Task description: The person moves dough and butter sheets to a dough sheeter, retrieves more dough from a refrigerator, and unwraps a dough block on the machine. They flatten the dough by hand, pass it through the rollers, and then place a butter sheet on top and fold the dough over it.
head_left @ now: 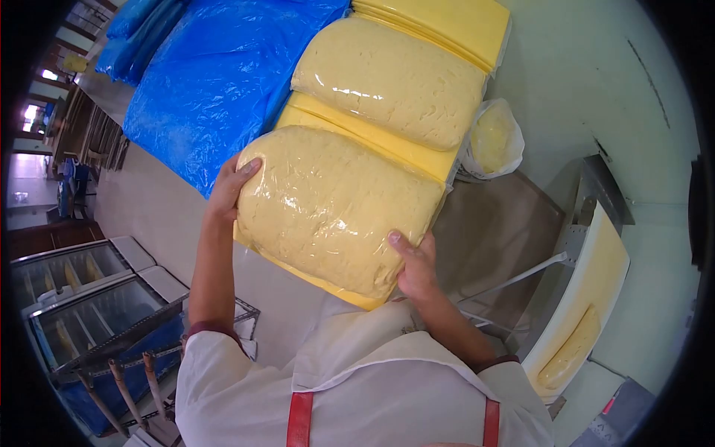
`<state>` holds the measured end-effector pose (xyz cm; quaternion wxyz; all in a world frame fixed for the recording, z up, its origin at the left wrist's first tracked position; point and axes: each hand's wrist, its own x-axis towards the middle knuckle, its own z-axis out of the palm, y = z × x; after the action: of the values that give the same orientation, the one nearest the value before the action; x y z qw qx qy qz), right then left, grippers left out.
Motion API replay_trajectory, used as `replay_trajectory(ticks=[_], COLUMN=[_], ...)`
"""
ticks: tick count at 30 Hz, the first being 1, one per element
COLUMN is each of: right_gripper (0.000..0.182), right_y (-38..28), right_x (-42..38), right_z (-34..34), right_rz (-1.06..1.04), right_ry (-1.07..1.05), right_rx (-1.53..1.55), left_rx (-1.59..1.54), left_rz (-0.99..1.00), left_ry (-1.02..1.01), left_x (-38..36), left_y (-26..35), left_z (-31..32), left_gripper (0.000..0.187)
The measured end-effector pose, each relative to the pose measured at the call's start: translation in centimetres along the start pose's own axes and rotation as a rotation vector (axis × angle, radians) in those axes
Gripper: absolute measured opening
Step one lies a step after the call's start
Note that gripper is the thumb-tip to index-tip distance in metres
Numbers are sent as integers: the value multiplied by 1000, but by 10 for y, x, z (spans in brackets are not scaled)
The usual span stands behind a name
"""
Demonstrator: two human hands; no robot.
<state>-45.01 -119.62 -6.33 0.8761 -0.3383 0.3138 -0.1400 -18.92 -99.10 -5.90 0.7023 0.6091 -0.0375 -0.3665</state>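
A big slab of pale yellow dough [335, 212] under clear plastic film lies right in front of me, on a yellow sheet [357, 127]. My left hand [232, 186] grips its left end, thumb on top and the fingers hidden at the side. At the near right corner, my right hand [417, 267] holds the same slab, its thumb pressed on the film and its other fingers mostly hidden. Just beyond lies a second wrapped dough slab [391, 82] of similar shape.
Blue plastic sheeting [212, 74] covers the table to the left. A white-lined bin [493, 138] stands against the right side. Glass-topped freezers [97, 313] are at lower left. A white board with a long dough piece [572, 346] leans at lower right.
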Motion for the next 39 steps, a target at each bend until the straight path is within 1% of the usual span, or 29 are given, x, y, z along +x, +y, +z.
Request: replay_trajectory(ticks=[5,7,10,12,13,15,16,18,19,21,23,24,26,29,32,35,38,39], right_gripper=[58,59,57,55,54,45,42,38,37,37,38,38,35,35,32,30,30,29], right_y=[-15,-26,-20,-23,-25,-21,-24,-66,-92,-146,-196,-210,-228,-249,-257,-256,-265,-269], right_x=[-7,-3,23,34,42,43,44,55,59,103,160,197,270,330,340,341,344,345], right_z=[15,18,2,-5,-8,-21,-27,-53,-70,-89,-77,-80,-72,-62,-59,-57,-60,-61], right_rz=[-111,-123,-83,-6,25,-9,-34,-31,-26,-307,-416,-488,-466,-270,-222,-341,-239,-194], right_ry=[-58,-84,-29,15,31,9,-4,-53,-64,148,255,158,347,459,505,488,555,538], right_rx=[-64,-55,-11,4,8,-170,-265,-643,-836,-778,-739,-646,-797,-724,-673,-913,-823,-851], left_rx=[70,47,36,14,47,101,280,628,908,1453,1627,1717,1692,1670,1643,1639,1634,1631], left_rz=[120,67,-18,-63,-58,-70,-36,73,250,608,578,563,536,531,514,520,535,534], left_ry=[-36,-18,16,51,59,79,122,191,201,240,124,68,75,96,106,112,126,127], left_x=[-9,-5,18,37,42,41,38,41,38,22,13,11,15,17,18,18,19,19], left_y=[33,41,34,16,17,13,13,20,21,19,23,24,21,21,22,24,22,22], left_z=[7,16,19,17,17,16,15,21,36,75,114,125,127,126,129,130,129,130], left_gripper=[52,52,47,44,43,40,41,45,47,53,56,58,61,61,59,58,58,58])
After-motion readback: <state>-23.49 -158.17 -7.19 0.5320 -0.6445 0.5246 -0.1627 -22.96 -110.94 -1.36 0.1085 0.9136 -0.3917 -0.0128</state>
